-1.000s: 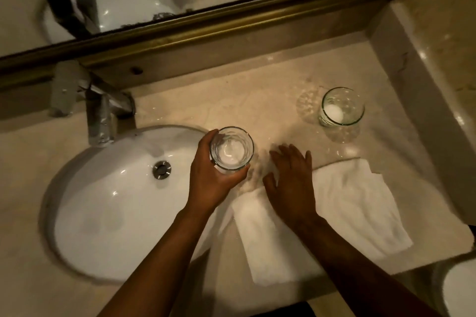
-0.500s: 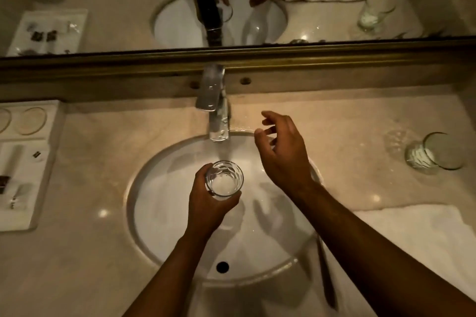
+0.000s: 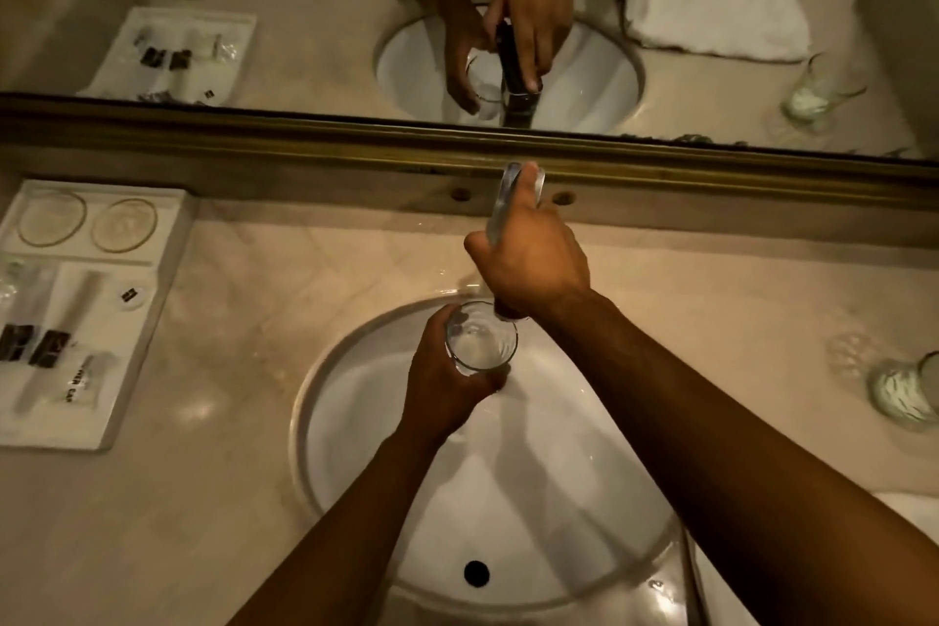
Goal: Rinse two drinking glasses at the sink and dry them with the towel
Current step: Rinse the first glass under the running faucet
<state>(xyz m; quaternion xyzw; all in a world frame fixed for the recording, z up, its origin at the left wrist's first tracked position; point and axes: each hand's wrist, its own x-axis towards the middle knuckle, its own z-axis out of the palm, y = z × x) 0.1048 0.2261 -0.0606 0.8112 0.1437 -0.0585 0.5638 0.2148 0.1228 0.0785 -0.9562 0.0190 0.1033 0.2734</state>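
While the left hand (image 3: 447, 386) curls its fingers and thumb round a drinking glass (image 3: 481, 337) just above the middle of the frame, the glass stands upright, mouth up, over the far part of the white sink (image 3: 549, 498). Directly above it in the frame, the right hand (image 3: 531, 259) lies over the tap lever (image 3: 503, 198), fingers bent down round it and a thumb at its left side; the spout beneath is hidden by the hand and wrist, so whether water runs cannot be told. At the right edge of the frame, well apart from the sink, a second glass (image 3: 907, 391) stands on the marble counter (image 3: 244, 310), partly cut off. A corner of the white towel (image 3: 914, 516) shows at the lower right. At the left, a white amenity tray (image 3: 84, 315) holds small packets and two round coasters. Across the top, the mirror (image 3: 315, 15) repeats both hands, the sink, the towel and the glass.
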